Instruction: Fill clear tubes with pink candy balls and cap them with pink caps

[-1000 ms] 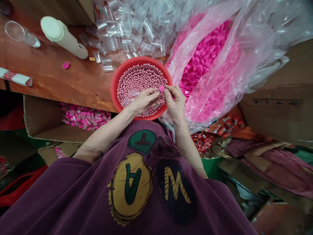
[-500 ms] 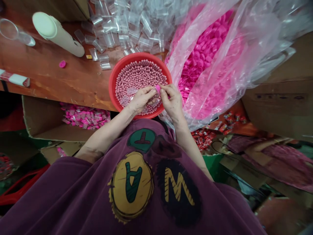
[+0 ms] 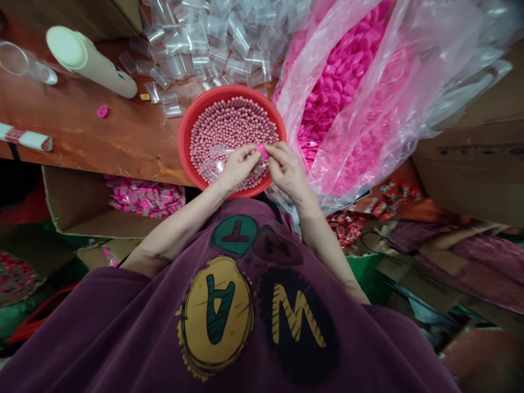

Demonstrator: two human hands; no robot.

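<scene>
Over the red basin [image 3: 185,158] of pink beads [image 3: 233,120], my two hands meet at a bright pink cap [image 3: 262,151]. My right hand [image 3: 290,173] pinches the cap between thumb and fingertips. My left hand [image 3: 237,170] is closed beside it, its fingers round what looks like a small clear plastic tube, mostly hidden by the fingers. Other clear tubes [image 3: 216,151] lie on the beads, left of my left hand.
Many clear tubes [image 3: 200,43] are heaped behind the basin. A plastic bag [image 3: 360,131] of pink caps [image 3: 331,82] stands to the right. A whitish cylinder [image 3: 98,65] lies at the left. Below the table edge, a cardboard box [image 3: 77,210] holds capped tubes [image 3: 143,196].
Both hands and the pink cap have shifted slightly left in the view, along with the basin. The cap remains pinched between the hands.
</scene>
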